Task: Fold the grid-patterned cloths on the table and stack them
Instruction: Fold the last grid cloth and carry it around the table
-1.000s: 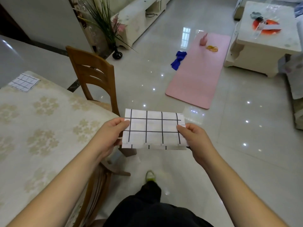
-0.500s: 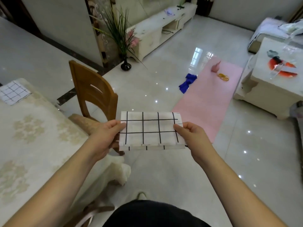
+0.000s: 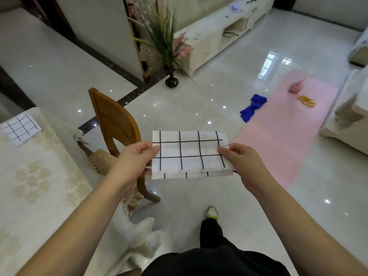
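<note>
White grid-patterned cloth (image 3: pixel 189 154), already folded, hangs taut in mid-air over the floor, the left hand (image 3: pixel 133 158) and right hand (image 3: pixel 242 159) each pinching a side edge (probably keeping layers aligned) for stacking on the folded cloth (image 3: pixel 21 128) lying on the table (image 3: pixel 39 186).

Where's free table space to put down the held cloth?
Bare tablecloth runs from the folded cloth at the far corner toward the person, along the chair-side edge. Both hands hold the held cloth off the table over the floor. The chair crowds that edge.
</note>
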{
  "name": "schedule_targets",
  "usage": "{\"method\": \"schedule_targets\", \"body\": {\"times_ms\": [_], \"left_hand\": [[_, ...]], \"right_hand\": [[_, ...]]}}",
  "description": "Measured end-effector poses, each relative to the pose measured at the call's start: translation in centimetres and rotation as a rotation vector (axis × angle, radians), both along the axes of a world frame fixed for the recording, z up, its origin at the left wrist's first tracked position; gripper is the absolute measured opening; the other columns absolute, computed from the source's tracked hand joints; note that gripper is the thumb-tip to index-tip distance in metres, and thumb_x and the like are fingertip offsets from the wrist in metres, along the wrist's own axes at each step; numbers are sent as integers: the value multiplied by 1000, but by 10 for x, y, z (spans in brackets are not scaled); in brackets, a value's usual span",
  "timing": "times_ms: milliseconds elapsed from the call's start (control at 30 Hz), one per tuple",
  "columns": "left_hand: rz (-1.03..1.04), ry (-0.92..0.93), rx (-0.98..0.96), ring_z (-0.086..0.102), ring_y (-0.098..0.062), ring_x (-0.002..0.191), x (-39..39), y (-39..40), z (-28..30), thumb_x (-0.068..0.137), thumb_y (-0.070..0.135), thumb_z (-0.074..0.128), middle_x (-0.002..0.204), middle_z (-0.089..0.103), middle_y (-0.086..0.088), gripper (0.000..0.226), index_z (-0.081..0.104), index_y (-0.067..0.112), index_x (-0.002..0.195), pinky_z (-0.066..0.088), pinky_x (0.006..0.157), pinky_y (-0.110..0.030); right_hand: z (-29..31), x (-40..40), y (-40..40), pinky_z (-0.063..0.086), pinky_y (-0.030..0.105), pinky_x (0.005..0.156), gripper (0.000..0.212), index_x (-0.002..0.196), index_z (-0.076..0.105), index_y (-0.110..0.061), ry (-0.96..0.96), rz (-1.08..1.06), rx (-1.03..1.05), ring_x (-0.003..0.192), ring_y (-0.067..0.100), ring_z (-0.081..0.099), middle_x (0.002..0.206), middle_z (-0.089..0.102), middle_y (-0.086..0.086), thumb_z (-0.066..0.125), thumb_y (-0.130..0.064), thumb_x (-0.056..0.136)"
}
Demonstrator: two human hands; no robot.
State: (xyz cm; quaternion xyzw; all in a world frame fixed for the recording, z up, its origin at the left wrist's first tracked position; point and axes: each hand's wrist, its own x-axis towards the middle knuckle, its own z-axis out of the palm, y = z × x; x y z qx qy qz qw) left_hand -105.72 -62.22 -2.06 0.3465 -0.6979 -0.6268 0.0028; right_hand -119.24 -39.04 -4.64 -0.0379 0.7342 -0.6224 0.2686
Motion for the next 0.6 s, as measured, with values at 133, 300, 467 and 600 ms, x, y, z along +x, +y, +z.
{"method": "schedule_targets", "body": {"times_ms": [133, 300, 467, 600], "left_hand": [[112, -11, -7, 71, -26, 79, -52, -4, 4, 97, 27, 57, 92, 73, -16, 24, 69, 6, 99, 56, 57, -26], [302, 45, 80, 70, -13, 67, -104, -13, 19, 98, 24, 55, 84, 74, -6, 20, 68, 8, 97, 51, 51, -19], [438, 59, 79, 73, -15, 78, -136, -33, 21, 97, 24, 56, 95, 76, -3, 19, 67, 12, 107, 53, 55, -19], [530, 87, 107, 73, -15, 77, -157, -60, 19, 96, 22, 58, 96, 76, -4, 17, 67, 15, 109, 54, 56, -21]], "right_hand": [[0, -70, -24, 48, 28, 61, 14, 78, 68, -11, -45, 86, -38, 61, 13, 63, 69, 70, 1, 69, -21, 88], [14, -150, -64, 51, 27, 59, 12, 86, 70, -8, -46, 216, -42, 66, 16, 67, 77, 73, 4, 67, -19, 89], [19, -202, -110, 54, 32, 64, 9, 89, 71, -10, -59, 278, -69, 71, 18, 69, 81, 74, 5, 67, -18, 89], [19, -236, -154, 53, 31, 64, 7, 90, 70, -10, -60, 344, -70, 72, 18, 69, 80, 75, 2, 66, -16, 90]]}}
